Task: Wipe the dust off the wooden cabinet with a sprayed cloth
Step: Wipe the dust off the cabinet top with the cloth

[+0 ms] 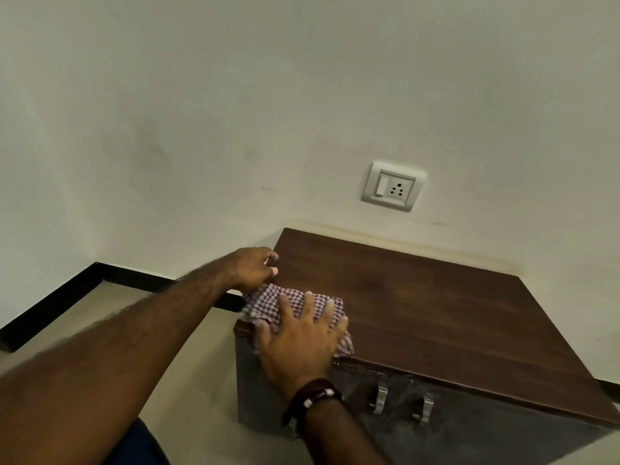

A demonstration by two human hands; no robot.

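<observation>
The checked cloth [295,312] lies bunched on the front-left corner of the wooden cabinet [436,313], at about seven o'clock on its dark top, one edge spilling over the front lip. The right hand [302,340] lies flat on it, fingers spread and straight, pressing down rather than gripping, probably so that the whole palm drives the damp cloth across the wood. The left hand [255,266] sits at about ten o'clock from the cloth, fingers curled over the cabinet's left edge; it seems to steady the cabinet or the body against the push, though whether it also pinches the cloth's corner I cannot tell. The rest of the top, out toward two o'clock, looks not yet covered. Two metal handles [402,402] project from the front. A wall socket [392,186] sits at twelve o'clock above.
</observation>
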